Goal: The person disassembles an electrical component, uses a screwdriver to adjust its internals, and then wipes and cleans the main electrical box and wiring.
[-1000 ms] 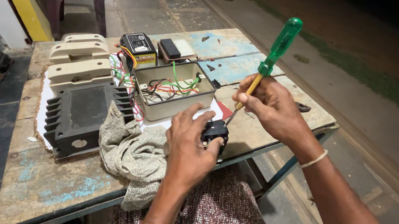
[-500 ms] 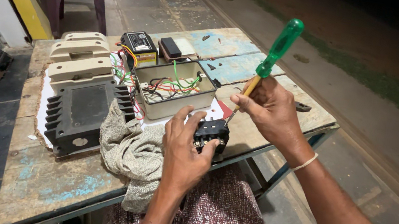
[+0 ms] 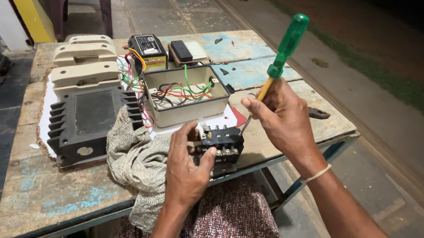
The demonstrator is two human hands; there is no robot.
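Fingers (image 3: pixel 184 134) of the left hand (image 3: pixel 186 167): wrapped around a small black plastic terminal block with metal screws (image 3: pixel 221 143), held at the near edge of the weathered wooden worktop (image 3: pixel 44 189). Right hand (image 3: pixel 283 117): closed around a green-handled screwdriver (image 3: pixel 283 52), its tip at the block's 1 o'clock corner. Open grey metal box of coloured wires (image 3: pixel 185 96): at 11 o'clock from the block. Crumpled beige cloth (image 3: pixel 135 161): at 9 o'clock, touching the left hand. Black finned housing (image 3: pixel 86 121): beyond the cloth.
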